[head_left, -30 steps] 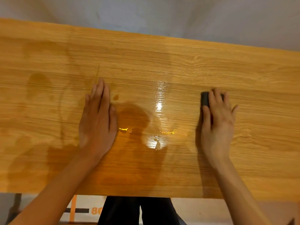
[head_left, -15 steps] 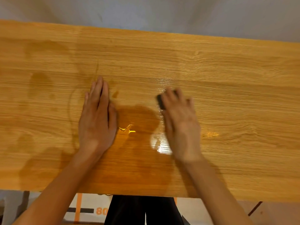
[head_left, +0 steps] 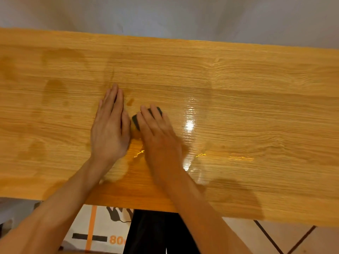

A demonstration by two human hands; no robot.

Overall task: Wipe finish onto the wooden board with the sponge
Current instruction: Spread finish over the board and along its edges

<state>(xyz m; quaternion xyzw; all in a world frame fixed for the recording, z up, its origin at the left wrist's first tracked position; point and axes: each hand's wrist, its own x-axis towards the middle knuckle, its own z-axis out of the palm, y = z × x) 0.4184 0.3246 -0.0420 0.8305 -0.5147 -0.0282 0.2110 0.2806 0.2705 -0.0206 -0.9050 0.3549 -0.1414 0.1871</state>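
Observation:
A long wooden board [head_left: 256,85] fills the view, with wet glossy finish [head_left: 189,123] shining in its middle and darker stained patches at the left. My left hand [head_left: 110,129] lies flat on the board, fingers together, holding nothing. Right beside it, my right hand [head_left: 157,132] presses a dark sponge [head_left: 136,121] onto the board. Only the sponge's left and far edges show past my fingers. The sponge nearly touches my left thumb.
A grey-white wall [head_left: 165,15] runs behind the board's far edge. Below the near edge I see my dark trousers [head_left: 156,233], a white sheet with orange and black markings [head_left: 99,235] on the floor, and thin dark stand legs [head_left: 267,237] at the right.
My right hand has slid the sponge leftward across the board, from the right side to just beside my left hand. My left hand has stayed flat in place.

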